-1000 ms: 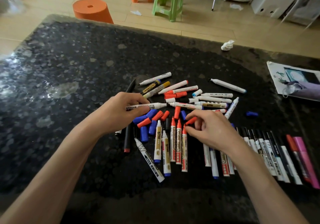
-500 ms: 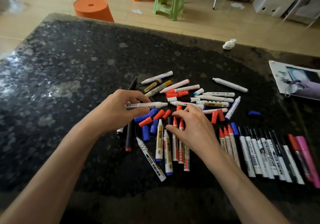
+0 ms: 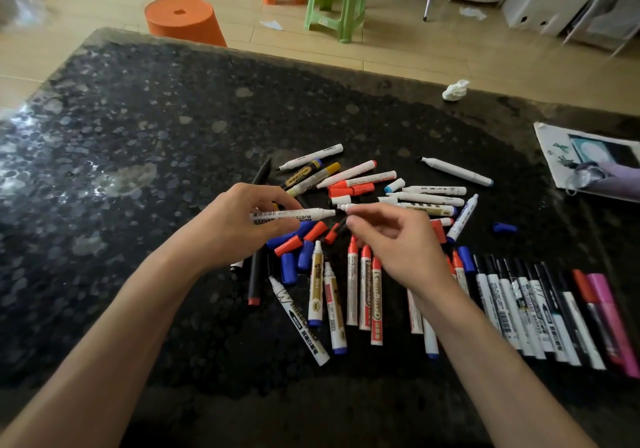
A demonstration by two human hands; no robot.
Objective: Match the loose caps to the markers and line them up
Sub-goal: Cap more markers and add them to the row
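Head view: the task is judged part done. A row of capped markers (image 3: 540,309) lies side by side on the right of the table (image 3: 138,136), mostly black-capped, with a red and a pink one at its far end. A looser group of red-topped markers (image 3: 365,291) lies roughly parallel to its left, not closed up to the row.

Outstanding: an unsorted heap (image 3: 426,201) beyond the hands, several with bare nibs. Loose red and blue caps (image 3: 294,245) lie between the hands, and one blue cap (image 3: 505,228) lies apart to the right.

The left hand (image 3: 235,226) grips a white marker (image 3: 294,214) by the barrel, nib bare and pointing right. The right hand (image 3: 398,243) pinches what appears to be a small dark cap (image 3: 341,223) just beside that nib, not yet on it.

Containers: none holds markers or caps; all lie directly on the table. White boxes (image 3: 540,0) stand on the floor, contents not discernible.
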